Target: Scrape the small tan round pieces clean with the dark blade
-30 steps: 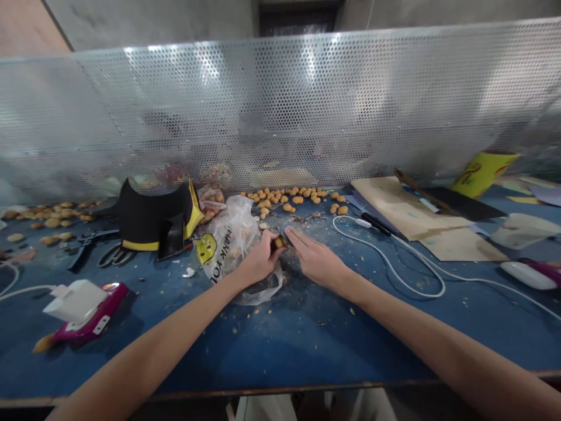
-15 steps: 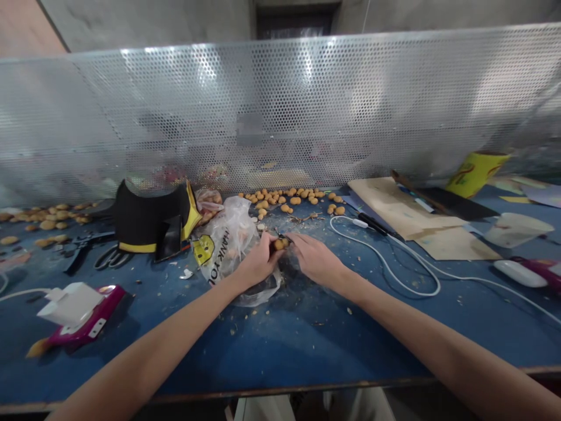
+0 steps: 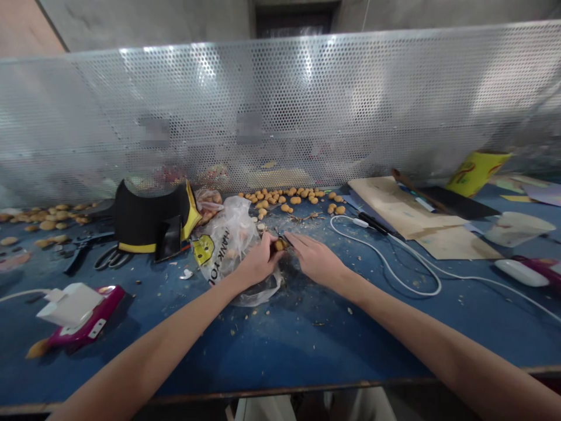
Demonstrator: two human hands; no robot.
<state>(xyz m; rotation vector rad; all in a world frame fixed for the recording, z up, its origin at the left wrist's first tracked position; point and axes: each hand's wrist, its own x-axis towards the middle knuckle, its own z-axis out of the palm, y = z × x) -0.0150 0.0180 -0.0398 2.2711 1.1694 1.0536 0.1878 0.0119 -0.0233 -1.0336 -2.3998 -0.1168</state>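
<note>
1. Left hand (image 3: 258, 260): thumb and fingers closed on a small brown nut-like piece (image 3: 279, 244), which sits between the two hands, above the table.
2. Right hand (image 3: 318, 258): just beside that piece, fingers extended toward the left hand. Whether it grips anything cannot be told.
3. A dark slim item (image 3: 281, 234) shows between the fingertips; its form is too small to make out.
4. Clear plastic bag (image 3: 234, 219), printed with lettering: beside the left hand, partly beneath its wrist.
5. Heap of brown pieces (image 3: 298, 196): directly beyond both hands, loosely scattered.
6. Scissors (image 3: 113, 257) and a black-and-yellow holder (image 3: 146, 213): well left of the left hand.
7. White cable (image 3: 385, 266): looped on the blue table (image 3: 280, 356), right of the right hand; brown paper sheets (image 3: 438, 240) lie farther out.
</note>
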